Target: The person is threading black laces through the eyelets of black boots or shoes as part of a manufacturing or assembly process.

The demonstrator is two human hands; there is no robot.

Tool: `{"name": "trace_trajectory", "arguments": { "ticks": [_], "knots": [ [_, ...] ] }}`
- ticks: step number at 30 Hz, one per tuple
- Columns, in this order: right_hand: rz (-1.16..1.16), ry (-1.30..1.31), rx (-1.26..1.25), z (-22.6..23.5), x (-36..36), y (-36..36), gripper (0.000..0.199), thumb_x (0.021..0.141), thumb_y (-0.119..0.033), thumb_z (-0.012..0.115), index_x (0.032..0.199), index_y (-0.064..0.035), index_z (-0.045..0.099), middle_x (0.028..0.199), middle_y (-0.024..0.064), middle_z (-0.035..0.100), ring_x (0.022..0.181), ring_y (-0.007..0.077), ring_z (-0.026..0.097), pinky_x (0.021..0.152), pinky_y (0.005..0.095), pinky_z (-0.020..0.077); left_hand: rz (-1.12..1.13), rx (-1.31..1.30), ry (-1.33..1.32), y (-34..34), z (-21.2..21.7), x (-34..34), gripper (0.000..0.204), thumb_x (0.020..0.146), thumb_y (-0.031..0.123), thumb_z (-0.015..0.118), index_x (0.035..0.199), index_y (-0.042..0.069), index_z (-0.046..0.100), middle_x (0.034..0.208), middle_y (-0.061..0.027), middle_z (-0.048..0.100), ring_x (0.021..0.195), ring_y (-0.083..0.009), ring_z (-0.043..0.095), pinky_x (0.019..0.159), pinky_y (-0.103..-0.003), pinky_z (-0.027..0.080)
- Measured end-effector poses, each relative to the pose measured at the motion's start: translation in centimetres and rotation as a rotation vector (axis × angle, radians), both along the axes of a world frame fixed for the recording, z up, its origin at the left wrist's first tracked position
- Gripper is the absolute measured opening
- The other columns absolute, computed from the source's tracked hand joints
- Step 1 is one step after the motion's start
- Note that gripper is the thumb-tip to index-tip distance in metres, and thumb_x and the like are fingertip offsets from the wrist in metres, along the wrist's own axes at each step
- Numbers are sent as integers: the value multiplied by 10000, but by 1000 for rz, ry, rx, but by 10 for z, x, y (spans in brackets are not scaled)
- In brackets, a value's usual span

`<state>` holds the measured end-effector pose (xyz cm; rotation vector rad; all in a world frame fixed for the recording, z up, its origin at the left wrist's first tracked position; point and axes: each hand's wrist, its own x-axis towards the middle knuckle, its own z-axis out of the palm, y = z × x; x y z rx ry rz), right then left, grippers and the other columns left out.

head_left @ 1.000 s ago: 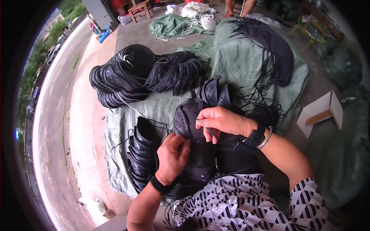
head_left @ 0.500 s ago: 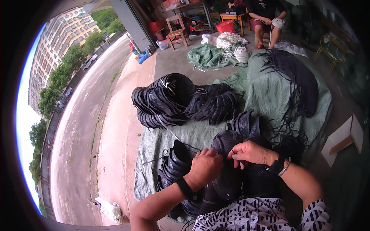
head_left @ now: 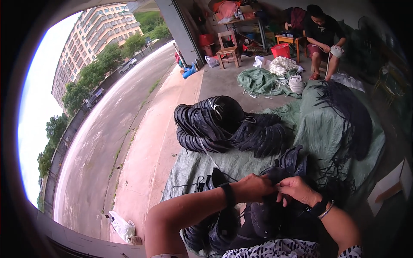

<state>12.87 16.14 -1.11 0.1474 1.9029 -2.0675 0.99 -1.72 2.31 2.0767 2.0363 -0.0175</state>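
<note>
A black shoe upper [head_left: 261,220] lies on my lap, its top part covered by my hands. My left hand [head_left: 254,187] is closed over it, fingertips pinched. From the right, my right hand [head_left: 297,190] meets it with thumb and forefinger pinched and the other fingers curled. The fingertips of both hands almost touch, and whatever thin thing they pinch cannot be made out against the black. Nested black shoe uppers [head_left: 294,160] stand just beyond my hands. More of them [head_left: 211,182] are partly hidden behind my left forearm.
Large stacks of black uppers [head_left: 202,124] rest on a green tarp [head_left: 178,176]. Black laces [head_left: 350,114] drape over a tarp-covered heap at right. A white box [head_left: 389,185] is near my right elbow. Farther back, a seated person [head_left: 325,38] handles a white upper beside white laces [head_left: 284,66].
My head view has turned, so the surroundings sit farther right and lower. My left hand has come in against my right hand, and the gap between them has closed.
</note>
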Motion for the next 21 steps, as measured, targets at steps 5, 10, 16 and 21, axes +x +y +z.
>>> {"name": "trace_trajectory", "arguments": {
  "ticks": [5,10,16,21],
  "knots": [
    [22,-16,-25,0,0,3,204,928,-162,523,960,14,621,754,120,667,546,148,631,486,216,474,-38,6,68,4,-9,7,137,724,239,672,801,126,657,896,-23,564,960,-205,552,672,-338,522],
    [31,-34,-51,-5,-1,6,208,925,-167,538,955,22,619,733,116,661,532,152,625,473,226,485,266,-172,-51,19,-10,22,166,778,208,585,885,119,676,915,-83,592,962,-248,569,712,-376,517],
    [-13,-35,-111,-7,1,10,197,919,-169,546,967,7,621,750,111,665,525,145,618,458,218,472,488,-94,-731,19,-15,-4,256,903,262,554,980,28,626,979,-78,627,991,-195,579,783,-324,497],
    [-19,-34,-66,-2,-2,3,172,915,-135,531,992,2,601,781,147,663,526,143,620,452,202,463,551,329,-1346,12,-32,1,168,933,180,564,1006,30,585,972,-20,620,897,-94,572,822,-247,458]
  ]
}}
